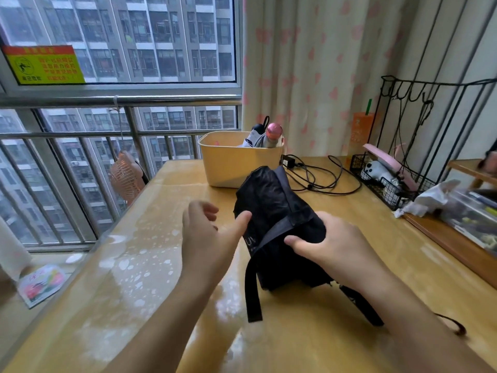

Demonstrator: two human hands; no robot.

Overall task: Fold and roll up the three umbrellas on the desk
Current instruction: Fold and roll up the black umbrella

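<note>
A black folding umbrella lies on the wooden desk, its canopy bunched into a loose roll, with a black strap hanging toward me. My right hand grips the near end of the roll, fingers wrapped over the fabric. My left hand is beside it on the left, fingers apart, with only the thumb touching the fabric. Two more folded umbrellas, one dark and one with a pink end, stand in the cream tub at the back.
Black cables lie behind the umbrella. A wire rack with small items and a clear box line the right side. Windows and a railing run along the left edge of the desk. A hair tie lies near my right arm.
</note>
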